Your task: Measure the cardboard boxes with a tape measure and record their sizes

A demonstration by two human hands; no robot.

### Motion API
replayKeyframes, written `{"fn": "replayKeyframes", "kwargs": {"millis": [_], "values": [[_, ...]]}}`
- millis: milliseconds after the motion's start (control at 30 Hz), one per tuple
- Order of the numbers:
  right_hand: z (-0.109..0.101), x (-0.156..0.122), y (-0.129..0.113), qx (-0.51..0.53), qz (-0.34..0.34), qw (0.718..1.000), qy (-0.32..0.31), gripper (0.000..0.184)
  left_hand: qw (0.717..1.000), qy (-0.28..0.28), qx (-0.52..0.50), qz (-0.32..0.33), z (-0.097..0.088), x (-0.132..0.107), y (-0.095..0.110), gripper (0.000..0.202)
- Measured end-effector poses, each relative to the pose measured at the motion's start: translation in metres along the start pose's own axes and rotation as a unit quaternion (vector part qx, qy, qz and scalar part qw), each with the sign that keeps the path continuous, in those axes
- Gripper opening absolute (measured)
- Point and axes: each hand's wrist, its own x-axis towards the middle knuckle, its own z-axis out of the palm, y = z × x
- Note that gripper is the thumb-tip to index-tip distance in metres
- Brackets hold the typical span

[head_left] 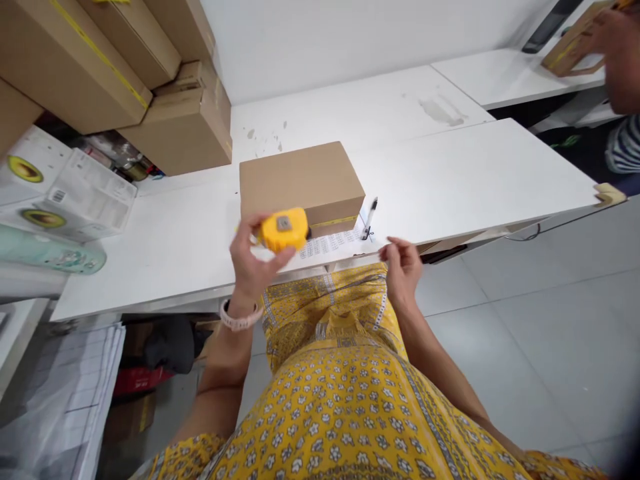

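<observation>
Watching the head camera feed from my remote seat, I take the brown cardboard box in the middle of the white worktop as my landmark. The left hand is raised just in front of the box's near left corner and is closed around a yellow tape measure, held between thumb and fingers, clear of the surface. The right hand hovers in front of the box and off to its right, at the worktop's near edge. Its fingertips are drawn together, and I cannot tell whether they pinch anything. A printed sheet pokes out from under the box's front, and a pen lies just to the box's right. Bigger cartons are stacked behind and to the left of it. Another person's hand holds a carton far off to the box's right. As I judge it, the grip on the tape measure is light and high, so a slip would drop it onto the box or over the edge to the floor. A sweeping wrist could also knock the pen off or drag the sheet out.
</observation>
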Motion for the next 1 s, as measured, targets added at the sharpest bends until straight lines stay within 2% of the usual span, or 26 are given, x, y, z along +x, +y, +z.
{"fn": "replayKeyframes", "kwargs": {"millis": [33, 67, 133, 200, 267, 367, 433, 500, 567, 667, 767, 867, 1000], "values": [[0.005, -0.016, -0.011, 0.046, 0.05, 0.994, -0.091, 0.036, 0.996, -0.062, -0.06, -0.014, 0.002, -0.017, 0.009, 0.056], [0.01, -0.029, -0.022, 0.092, 0.1, 0.975, -0.174, 0.043, 0.988, -0.119, -0.097, -0.026, 0.005, -0.034, 0.017, 0.058], [0.017, -0.047, -0.036, 0.15, 0.177, 0.927, -0.296, 0.056, 0.976, -0.173, -0.113, -0.07, 0.011, -0.064, 0.026, 0.058], [0.02, -0.054, -0.042, 0.154, 0.215, 0.898, -0.352, 0.059, 0.968, -0.184, -0.119, -0.127, 0.016, -0.085, 0.027, 0.056], [0.019, -0.056, -0.041, 0.131, 0.226, 0.887, -0.38, 0.052, 0.956, -0.177, -0.137, -0.191, 0.014, -0.098, 0.024, 0.053], [0.013, -0.055, -0.036, 0.108, 0.218, 0.87, -0.429, 0.039, 0.929, -0.161, -0.169, -0.286, 0.002, -0.104, 0.016, 0.051], [0.009, -0.051, -0.038, 0.105, 0.204, 0.862, -0.452, 0.032, 0.914, -0.148, -0.188, -0.328, -0.01, -0.1, 0.01, 0.053], [0.007, -0.037, -0.044, 0.1, 0.184, 0.869, -0.449, 0.029, 0.912, -0.117, -0.197, -0.339, -0.024, -0.088, 0.003, 0.056], [0.006, -0.009, -0.054, 0.09, 0.149, 0.897, -0.406, 0.028, 0.929, -0.047, -0.184, -0.318, -0.039, -0.067, -0.004, 0.056], [0.01, 0.054, -0.069, 0.092, 0.078, 0.958, -0.262, 0.029, 0.946, 0.085, -0.169, -0.265, -0.063, -0.021, -0.02, 0.046], [0.026, 0.12, -0.077, 0.13, 0.037, 0.981, -0.139, 0.033, 0.933, 0.168, -0.187, -0.259, -0.086, 0.027, -0.041, 0.039], [0.054, 0.163, -0.077, 0.105, 0.04, 0.988, -0.11, 0.029, 0.916, 0.198, -0.177, -0.3, -0.1, 0.065, -0.066, 0.034], [0.097, 0.173, -0.067, -0.008, 0.034, 0.993, -0.114, 0.03, 0.909, 0.182, -0.143, -0.346, -0.095, 0.091, -0.089, 0.033]]}}
